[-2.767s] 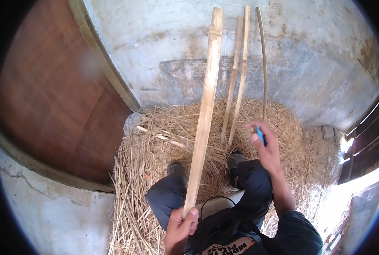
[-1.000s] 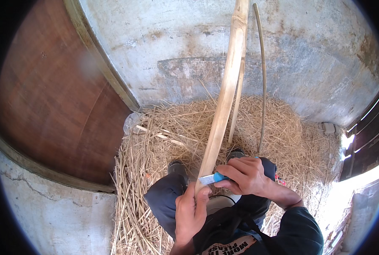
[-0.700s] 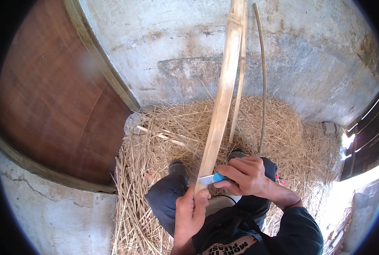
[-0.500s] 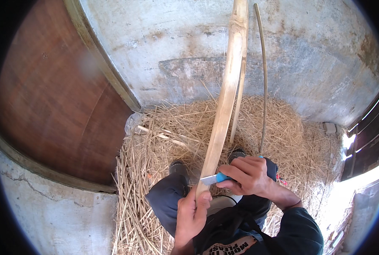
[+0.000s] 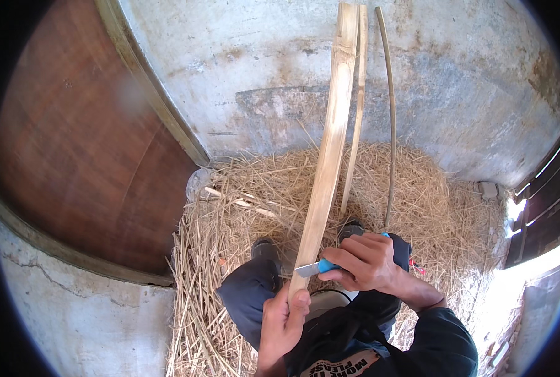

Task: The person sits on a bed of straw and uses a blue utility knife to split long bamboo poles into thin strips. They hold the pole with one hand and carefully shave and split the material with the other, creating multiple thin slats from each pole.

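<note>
Head view: left hand (image 5: 282, 319) grips the bamboo strip (image 5: 321, 201), right hand (image 5: 369, 261) the knife (image 5: 325, 266). I'd angle the blade (image 5: 306, 271) shallowly, clear of the thumb (image 5: 301, 301).

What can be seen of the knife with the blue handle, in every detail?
The knife has a flat, silver-grey blade, metal by its look, and a bright blue handle, mostly covered by the right hand gripping it. It lies roughly sideways, blade toward the left, against the wide bamboo strip just beyond the left hand.
</note>
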The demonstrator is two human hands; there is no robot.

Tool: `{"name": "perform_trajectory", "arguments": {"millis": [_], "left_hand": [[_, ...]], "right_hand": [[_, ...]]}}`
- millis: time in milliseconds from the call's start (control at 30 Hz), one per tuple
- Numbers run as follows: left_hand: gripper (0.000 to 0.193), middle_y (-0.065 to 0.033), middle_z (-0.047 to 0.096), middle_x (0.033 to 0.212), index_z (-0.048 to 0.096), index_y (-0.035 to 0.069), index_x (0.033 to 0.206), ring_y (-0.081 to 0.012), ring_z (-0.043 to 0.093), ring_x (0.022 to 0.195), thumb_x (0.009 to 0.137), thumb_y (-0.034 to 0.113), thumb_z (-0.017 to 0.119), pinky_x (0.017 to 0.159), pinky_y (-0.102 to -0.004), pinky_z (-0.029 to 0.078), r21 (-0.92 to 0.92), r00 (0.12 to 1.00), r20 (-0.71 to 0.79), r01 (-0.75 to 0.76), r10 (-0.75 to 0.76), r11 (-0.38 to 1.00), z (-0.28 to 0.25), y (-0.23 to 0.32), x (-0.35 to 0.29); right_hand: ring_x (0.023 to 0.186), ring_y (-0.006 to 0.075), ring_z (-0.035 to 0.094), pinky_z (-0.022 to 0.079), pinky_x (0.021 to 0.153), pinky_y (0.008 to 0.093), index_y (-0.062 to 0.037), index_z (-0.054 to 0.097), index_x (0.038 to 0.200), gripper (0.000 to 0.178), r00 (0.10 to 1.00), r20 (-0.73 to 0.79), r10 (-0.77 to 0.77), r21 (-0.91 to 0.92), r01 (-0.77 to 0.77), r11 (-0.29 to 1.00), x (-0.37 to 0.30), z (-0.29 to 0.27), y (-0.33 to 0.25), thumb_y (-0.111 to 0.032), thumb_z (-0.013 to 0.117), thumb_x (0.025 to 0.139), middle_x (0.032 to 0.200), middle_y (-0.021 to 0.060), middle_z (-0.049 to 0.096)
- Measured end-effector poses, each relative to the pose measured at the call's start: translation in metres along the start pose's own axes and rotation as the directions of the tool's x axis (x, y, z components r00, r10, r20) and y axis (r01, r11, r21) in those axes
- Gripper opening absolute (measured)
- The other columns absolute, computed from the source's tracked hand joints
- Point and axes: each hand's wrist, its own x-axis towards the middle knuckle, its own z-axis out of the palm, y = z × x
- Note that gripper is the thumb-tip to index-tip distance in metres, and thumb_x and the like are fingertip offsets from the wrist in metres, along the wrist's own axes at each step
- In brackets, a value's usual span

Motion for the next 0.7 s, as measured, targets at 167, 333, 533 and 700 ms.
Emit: {"name": "perform_trajectory", "arguments": {"millis": [167,333,533,700], "left_hand": [[0.035,0.0002,0.059,0.068,0.065,0.001,0.102,-0.0044,0.053,0.060,0.116,0.032,0.056,0.054,-0.0248,0.043,-0.023,1.000,-0.006,0.005,-0.005,1.000,-0.001,-0.004,-0.004],[0.035,0.0003,0.058,0.068,0.064,0.001,0.101,-0.0048,0.053,0.059,0.116,0.032,0.057,0.054,-0.0247,0.044,-0.048,1.000,-0.012,0.021,-0.021,0.999,-0.001,-0.003,-0.006],[0.035,0.0006,0.058,0.068,0.064,0.001,0.101,-0.0050,0.053,0.059,0.116,0.032,0.057,0.055,-0.0251,0.045,-0.037,0.999,0.020,0.051,-0.050,0.998,-0.001,-0.011,-0.009],[0.035,0.0010,0.056,0.067,0.063,0.001,0.101,-0.0049,0.051,0.059,0.116,0.032,0.057,0.054,-0.0253,0.044,-0.065,0.997,0.040,0.069,-0.066,0.996,-0.001,-0.017,-0.012]], "right_hand": [[0.056,0.0135,0.059,0.043,0.051,0.0284,-0.0160,0.074,0.100,0.036,1.000,-0.021,-0.014,-0.013,0.014,1.000,-0.001,0.004,0.000,-0.047,0.085,0.085,0.070,-0.0043,0.056],[0.057,0.0132,0.059,0.043,0.051,0.0285,-0.0164,0.075,0.100,0.036,1.000,-0.004,-0.012,-0.016,0.012,1.000,-0.001,0.004,-0.001,-0.047,0.085,0.084,0.069,-0.0046,0.056],[0.059,0.0162,0.064,0.047,0.051,0.0293,-0.0137,0.076,0.102,0.039,0.995,-0.077,0.068,-0.019,-0.069,0.997,-0.003,0.001,0.013,-0.045,0.088,0.082,0.073,-0.0022,0.063],[0.061,0.0181,0.068,0.048,0.052,0.0301,-0.0117,0.077,0.104,0.041,0.995,-0.070,0.076,-0.014,-0.077,0.997,-0.003,0.002,0.019,-0.043,0.089,0.080,0.075,-0.0005,0.065]]}}
